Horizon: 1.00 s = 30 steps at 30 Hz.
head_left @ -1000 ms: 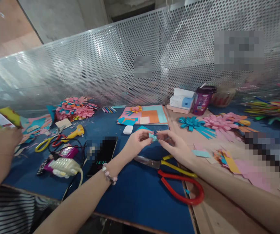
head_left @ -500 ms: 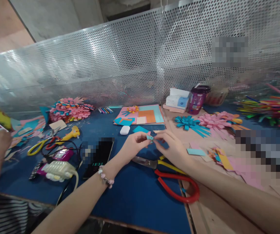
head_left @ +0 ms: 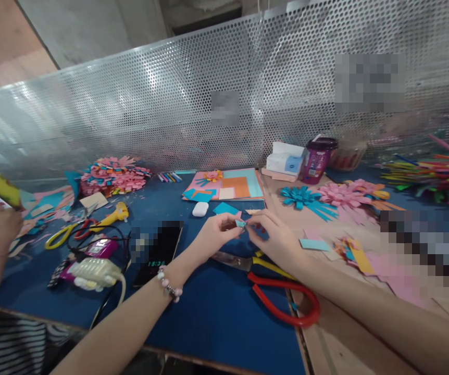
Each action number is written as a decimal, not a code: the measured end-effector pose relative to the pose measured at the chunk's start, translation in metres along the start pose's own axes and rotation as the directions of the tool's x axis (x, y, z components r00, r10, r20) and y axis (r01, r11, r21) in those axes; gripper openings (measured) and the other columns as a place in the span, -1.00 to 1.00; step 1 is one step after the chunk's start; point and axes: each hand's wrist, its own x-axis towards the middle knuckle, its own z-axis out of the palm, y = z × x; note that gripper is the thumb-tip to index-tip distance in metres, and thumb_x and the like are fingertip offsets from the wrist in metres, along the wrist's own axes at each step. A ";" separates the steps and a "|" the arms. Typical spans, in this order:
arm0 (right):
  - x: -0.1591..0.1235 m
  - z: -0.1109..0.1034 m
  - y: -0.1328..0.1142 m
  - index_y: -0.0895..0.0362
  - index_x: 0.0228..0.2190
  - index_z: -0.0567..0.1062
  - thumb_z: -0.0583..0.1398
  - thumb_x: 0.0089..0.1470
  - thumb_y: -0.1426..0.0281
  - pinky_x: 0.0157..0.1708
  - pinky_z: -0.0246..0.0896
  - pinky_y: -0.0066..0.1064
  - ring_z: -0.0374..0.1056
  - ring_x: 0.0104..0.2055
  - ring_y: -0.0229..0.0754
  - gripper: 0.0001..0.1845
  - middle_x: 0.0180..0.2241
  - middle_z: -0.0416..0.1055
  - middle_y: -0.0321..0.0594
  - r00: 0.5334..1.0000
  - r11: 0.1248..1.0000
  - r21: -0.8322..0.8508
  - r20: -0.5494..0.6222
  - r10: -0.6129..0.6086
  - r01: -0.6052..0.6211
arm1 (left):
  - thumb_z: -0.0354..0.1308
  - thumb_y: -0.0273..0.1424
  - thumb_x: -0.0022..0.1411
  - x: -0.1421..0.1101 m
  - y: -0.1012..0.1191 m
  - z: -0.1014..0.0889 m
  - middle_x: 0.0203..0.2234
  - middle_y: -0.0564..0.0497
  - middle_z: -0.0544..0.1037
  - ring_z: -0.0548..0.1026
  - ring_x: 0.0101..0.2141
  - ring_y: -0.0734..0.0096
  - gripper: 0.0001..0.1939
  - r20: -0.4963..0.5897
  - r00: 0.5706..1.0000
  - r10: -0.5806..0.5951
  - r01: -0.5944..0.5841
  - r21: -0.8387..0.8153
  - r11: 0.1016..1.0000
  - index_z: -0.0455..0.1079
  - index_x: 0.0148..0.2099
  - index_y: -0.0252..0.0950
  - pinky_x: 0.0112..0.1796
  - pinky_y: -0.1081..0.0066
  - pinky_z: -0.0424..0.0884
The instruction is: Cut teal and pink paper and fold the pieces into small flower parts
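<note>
Pinching the small light-blue paper from nine o'clock, the left hand has a narrow grip; at the paper's three o'clock sits the right hand, whose hold I cannot tell.

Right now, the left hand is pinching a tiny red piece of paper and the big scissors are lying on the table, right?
Not quite: the piece of paper is light blue, not red, as the head view shows. The left hand is pinching it, and the big scissors are lying on the table.
</note>
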 end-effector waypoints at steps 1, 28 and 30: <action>0.000 0.000 0.000 0.10 -0.32 0.38 0.08 0.04 0.47 -0.31 0.25 -0.36 0.32 -0.23 -0.16 -0.87 -0.25 0.36 -0.15 1.000 1.000 -0.013 0.001 -0.001 0.001 | 0.15 -0.35 0.06 0.000 0.000 0.000 -0.30 -0.07 0.49 0.45 -0.28 0.40 -0.75 -0.001 1.000 -0.005 0.005 -0.005 1.000 0.37 -0.19 -0.37 -0.23 0.34 0.39; -0.001 0.000 -0.005 0.10 -0.31 0.35 0.04 0.06 0.46 -0.40 0.24 -0.45 0.32 -0.37 -0.25 -0.87 -0.28 0.36 -0.18 0.999 0.995 -0.089 -0.011 0.039 -0.040 | 0.13 -0.36 0.08 0.000 0.001 0.003 -0.32 -0.06 0.49 0.46 -0.30 0.40 -0.79 0.003 1.000 0.026 -0.026 0.021 0.999 0.36 -0.22 -0.35 -0.22 0.33 0.40; -0.001 0.001 -0.005 0.11 -0.29 0.35 0.05 0.07 0.45 -0.41 0.24 -0.44 0.33 -0.34 -0.23 -0.87 -0.24 0.35 -0.16 0.999 0.995 -0.086 -0.010 0.049 -0.050 | 0.12 -0.37 0.09 0.000 -0.001 0.003 -0.32 -0.06 0.49 0.46 -0.30 0.39 -0.79 0.005 0.999 0.040 -0.040 0.037 0.999 0.35 -0.21 -0.35 -0.21 0.32 0.39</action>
